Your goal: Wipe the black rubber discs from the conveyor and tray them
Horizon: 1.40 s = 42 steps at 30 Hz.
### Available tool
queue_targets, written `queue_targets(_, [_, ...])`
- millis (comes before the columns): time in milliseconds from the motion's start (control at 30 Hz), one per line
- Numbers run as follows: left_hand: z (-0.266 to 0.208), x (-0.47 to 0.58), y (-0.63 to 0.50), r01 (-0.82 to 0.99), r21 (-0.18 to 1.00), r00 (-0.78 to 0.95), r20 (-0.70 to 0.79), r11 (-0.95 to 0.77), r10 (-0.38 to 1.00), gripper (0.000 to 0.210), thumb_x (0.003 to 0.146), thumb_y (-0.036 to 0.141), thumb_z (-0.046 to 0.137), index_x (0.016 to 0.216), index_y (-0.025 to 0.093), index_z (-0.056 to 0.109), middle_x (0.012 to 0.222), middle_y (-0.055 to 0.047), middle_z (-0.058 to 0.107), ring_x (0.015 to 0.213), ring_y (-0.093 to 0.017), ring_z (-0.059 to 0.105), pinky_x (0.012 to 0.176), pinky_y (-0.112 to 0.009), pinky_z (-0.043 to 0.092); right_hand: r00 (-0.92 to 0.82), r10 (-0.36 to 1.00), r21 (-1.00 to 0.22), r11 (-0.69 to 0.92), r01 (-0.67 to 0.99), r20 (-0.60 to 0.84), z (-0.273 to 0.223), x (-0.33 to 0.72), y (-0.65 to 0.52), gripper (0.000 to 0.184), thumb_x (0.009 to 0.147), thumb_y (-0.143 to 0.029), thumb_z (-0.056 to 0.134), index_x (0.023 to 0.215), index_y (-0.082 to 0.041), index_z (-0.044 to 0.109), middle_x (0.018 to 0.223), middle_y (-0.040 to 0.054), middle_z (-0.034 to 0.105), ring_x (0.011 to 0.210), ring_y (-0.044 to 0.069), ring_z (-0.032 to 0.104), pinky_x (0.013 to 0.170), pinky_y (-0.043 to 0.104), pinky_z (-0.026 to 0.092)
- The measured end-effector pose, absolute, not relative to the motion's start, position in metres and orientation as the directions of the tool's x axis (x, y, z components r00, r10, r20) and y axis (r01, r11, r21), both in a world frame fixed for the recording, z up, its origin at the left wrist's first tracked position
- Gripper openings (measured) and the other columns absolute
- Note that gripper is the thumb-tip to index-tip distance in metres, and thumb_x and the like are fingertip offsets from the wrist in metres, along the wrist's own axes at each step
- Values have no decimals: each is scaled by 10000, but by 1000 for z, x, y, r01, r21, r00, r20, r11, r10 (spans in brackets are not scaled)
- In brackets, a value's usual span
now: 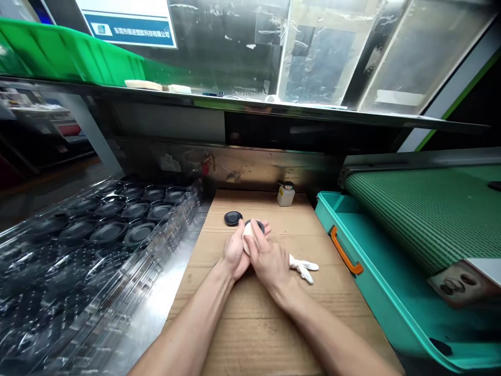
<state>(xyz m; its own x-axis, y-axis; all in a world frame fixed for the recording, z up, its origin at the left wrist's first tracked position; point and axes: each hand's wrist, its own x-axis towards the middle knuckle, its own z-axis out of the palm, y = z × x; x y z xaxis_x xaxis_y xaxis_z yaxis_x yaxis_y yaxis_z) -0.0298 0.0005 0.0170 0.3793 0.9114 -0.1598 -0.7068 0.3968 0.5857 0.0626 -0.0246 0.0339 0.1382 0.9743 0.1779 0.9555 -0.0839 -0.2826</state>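
Observation:
Over the cardboard sheet (pixel 282 334), my two hands meet around a small round black part (pixel 260 225). My left hand (pixel 234 250) cradles it from below, fingers curled beneath. In my right hand (pixel 270 261), a white pad or folded cloth (pixel 247 231) is pressed against the part's face; the fingers cover much of both. A second black part (pixel 233 218), round with a small tab, lies on the cardboard just beyond my left hand. To the right of my right wrist rests a white glove-like cloth (pixel 304 265). Farther back stands a small white bottle (pixel 286 195) with a dark top.
Clear plastic trays (pixel 156 250) of similar black parts fill the left side. At right, a teal bin (pixel 324 214) with an orange handle (pixel 346 251) sits under a green conveyor belt (pixel 422 209). A metal shelf (pixel 250 104) crosses ahead, carrying a green bin (pixel 78 55).

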Motion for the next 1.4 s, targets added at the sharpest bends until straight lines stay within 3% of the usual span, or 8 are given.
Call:
queue_targets(100, [18, -29, -1, -710, 595, 354, -159, 375, 922, 432, 972, 412, 377, 1142, 118, 645, 1240, -132, 643, 1200, -243, 565, 1056, -387, 426, 234, 952, -279, -174, 944, 199, 34, 63, -23, 578, 989, -561, 202, 1506, -307, 250, 870, 109, 710, 775, 235, 679, 731, 323, 480])
queue_targets(433, [16, -28, 1, -705, 603, 338, -178, 374, 924, 433, 966, 407, 392, 1094, 94, 662, 1209, -166, 652, 1166, -255, 591, 1023, -380, 458, 65, 962, -140, -28, 990, 266, 26, 65, -23, 535, 995, -544, 226, 1500, -369, 219, 812, 95, 710, 703, 242, 679, 682, 349, 494])
queue_targets(567, [18, -30, 1, -697, 621, 312, -188, 359, 931, 395, 967, 380, 403, 1108, 108, 653, 1191, -153, 664, 1155, -249, 599, 1010, -384, 471, 127, 957, -153, -88, 984, 260, 24, 64, -23, 525, 993, -544, 217, 1492, -381, 242, 773, 94, 709, 702, 251, 687, 663, 344, 503])
queue_targets(933, [20, -31, 2, -680, 625, 297, -243, 383, 923, 415, 966, 384, 402, 1061, 70, 657, 1136, -194, 679, 1100, -270, 631, 959, -402, 516, 60, 966, -235, 1, 972, 251, 23, 73, -25, 544, 975, -557, 297, 1482, -361, 292, 839, 83, 727, 696, 234, 682, 667, 319, 500])
queue_targets(1033, [21, -33, 3, -694, 633, 240, -246, 343, 939, 394, 964, 368, 412, 1031, 63, 653, 1124, -200, 679, 1087, -273, 637, 940, -405, 528, 144, 953, -309, -56, 949, 268, 19, 70, -29, 503, 994, -524, 227, 1462, -377, 341, 812, 72, 726, 699, 229, 682, 664, 311, 494])
queue_targets(1133, [21, -35, 5, -708, 600, 274, -253, 372, 928, 396, 963, 383, 408, 1041, 77, 647, 1125, -196, 677, 1088, -261, 636, 929, -394, 538, 54, 951, -352, 60, 934, 303, 14, 72, -26, 486, 978, -536, 288, 1438, -407, 376, 820, 60, 729, 709, 240, 681, 685, 333, 494])
queue_targets(1300, [21, -38, 9, -713, 613, 239, -244, 341, 940, 395, 973, 358, 380, 987, 63, 642, 1056, -191, 691, 1023, -267, 658, 878, -432, 560, 296, 906, -735, 24, 678, 304, 16, 97, -7, 542, 949, -555, 356, 1394, -276, 488, 944, 78, 722, 788, 216, 665, 731, 307, 502])
queue_targets(1400, [20, -40, 11, -725, 607, 230, -232, 325, 945, 379, 976, 346, 376, 953, 75, 639, 1020, -173, 698, 991, -253, 664, 871, -434, 561, 254, 925, -894, 158, 419, 282, 15, 105, -5, 628, 916, -550, 433, 1418, -174, 448, 784, 47, 701, 616, 165, 616, 611, 256, 499])
